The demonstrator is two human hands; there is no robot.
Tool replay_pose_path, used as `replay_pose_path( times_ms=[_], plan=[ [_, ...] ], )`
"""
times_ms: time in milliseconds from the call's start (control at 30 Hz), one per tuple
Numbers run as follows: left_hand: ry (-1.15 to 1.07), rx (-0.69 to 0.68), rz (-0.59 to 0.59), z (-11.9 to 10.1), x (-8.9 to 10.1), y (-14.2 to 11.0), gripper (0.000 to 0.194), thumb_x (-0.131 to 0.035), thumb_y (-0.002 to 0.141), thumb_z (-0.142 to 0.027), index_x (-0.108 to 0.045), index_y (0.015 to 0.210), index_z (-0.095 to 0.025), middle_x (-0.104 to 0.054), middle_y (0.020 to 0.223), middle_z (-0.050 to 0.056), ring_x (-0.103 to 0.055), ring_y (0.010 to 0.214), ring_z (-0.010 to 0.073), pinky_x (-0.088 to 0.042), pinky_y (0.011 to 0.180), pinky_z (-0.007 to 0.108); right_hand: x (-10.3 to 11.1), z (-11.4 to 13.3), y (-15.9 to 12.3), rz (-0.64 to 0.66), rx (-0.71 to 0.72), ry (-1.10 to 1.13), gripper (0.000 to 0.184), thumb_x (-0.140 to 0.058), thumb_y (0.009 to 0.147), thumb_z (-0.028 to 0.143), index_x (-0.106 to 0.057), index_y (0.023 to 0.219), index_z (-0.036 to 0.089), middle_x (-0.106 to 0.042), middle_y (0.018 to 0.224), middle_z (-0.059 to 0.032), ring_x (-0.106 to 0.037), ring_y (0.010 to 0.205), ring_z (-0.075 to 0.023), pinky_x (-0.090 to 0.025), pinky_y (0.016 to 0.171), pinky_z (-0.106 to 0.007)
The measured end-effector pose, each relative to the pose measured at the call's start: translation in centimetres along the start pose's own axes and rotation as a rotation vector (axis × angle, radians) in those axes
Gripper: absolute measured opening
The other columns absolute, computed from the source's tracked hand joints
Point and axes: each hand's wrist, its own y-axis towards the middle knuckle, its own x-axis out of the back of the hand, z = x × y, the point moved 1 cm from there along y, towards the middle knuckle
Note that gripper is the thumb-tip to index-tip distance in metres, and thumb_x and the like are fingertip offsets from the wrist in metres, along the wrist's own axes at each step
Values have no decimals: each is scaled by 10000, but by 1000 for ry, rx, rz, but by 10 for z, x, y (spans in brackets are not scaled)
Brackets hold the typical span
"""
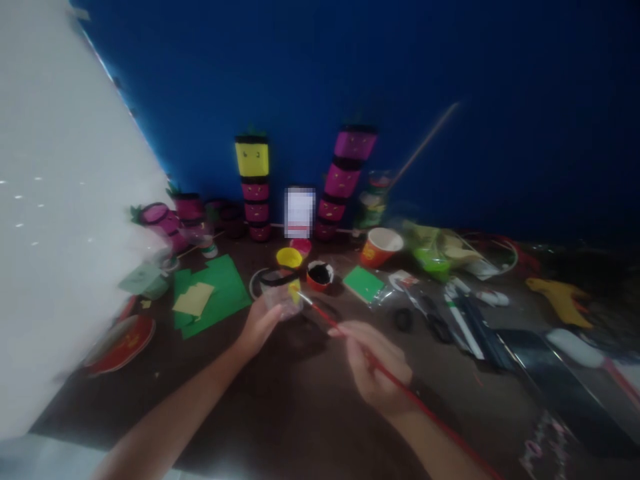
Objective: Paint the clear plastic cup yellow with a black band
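My left hand (261, 327) is closed around a clear plastic cup (280, 305) that has a black band along its rim and a yellow patch on its right side. A paintbrush with a long red handle (327, 316) is pinched in my right hand (375, 363). Its tip, yellow with paint, meets the yellow patch on the cup. Just behind the cup stands a small pot of yellow paint (289, 258). Beside it are a pot of black paint (320, 275) and a pink pot (301, 247). The picture is somewhat blurred.
Stacked painted cups with faces, one yellow-topped (252, 157) and one purple (355, 143), stand along the blue wall. Green paper (227, 280) lies left. An orange paper cup (381, 247), scissors (435, 320), a yellow glue gun (560, 300) and a dark phone-like slab (555, 380) are right.
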Motion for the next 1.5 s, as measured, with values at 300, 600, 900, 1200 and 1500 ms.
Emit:
replay_pose_path(
  times_ms=[300, 600, 900, 1200, 1500],
  plan=[
    [2, -17, 10, 0, 0, 0, 455, -713, 700, -360, -621, 1108, -180, -688, 1043, 97, -646, 936, 241, -497, 849, 392, -1, 1, 0, 11, -19, -7, 231, -484, 782, 14, -647, 861, 158, -711, 740, -55, -680, 727, -154, -574, 683, -258],
    [1, -12, -10, -1, -3, -1, 412, -712, 699, -332, -641, 1075, -181, -697, 1006, 97, -656, 899, 239, -499, 827, 390, -1, -3, -3, 38, -49, 17, 198, -482, 803, 47, -637, 829, 167, -677, 689, -43, -661, 676, -153, -554, 637, -257],
    [-17, -25, -52, -1, 0, 1, 402, -662, 745, -356, -629, 1102, -176, -691, 1042, 107, -649, 938, 257, -486, 858, 426, 6, -9, -12, 117, -72, 84, 208, -456, 804, 35, -611, 845, 168, -630, 720, -35, -625, 703, -146, -514, 642, -260],
    [9, -24, -49, 0, -2, 1, 390, -694, 713, -368, -657, 1044, -165, -706, 981, 101, -658, 885, 236, -502, 812, 379, 2, -8, -9, 98, -71, 85, 215, -453, 807, 34, -617, 853, 166, -643, 749, -45, -631, 745, -151, -516, 668, -264],
    [-63, 9, -83, -2, -1, 0, 356, -684, 716, -361, -673, 1016, -169, -714, 977, 91, -666, 842, 218, -516, 744, 341, 5, -2, -6, 33, -59, 39, 263, -444, 804, 18, -622, 920, 172, -691, 809, -58, -655, 807, -161, -541, 729, -284]
  ],
)
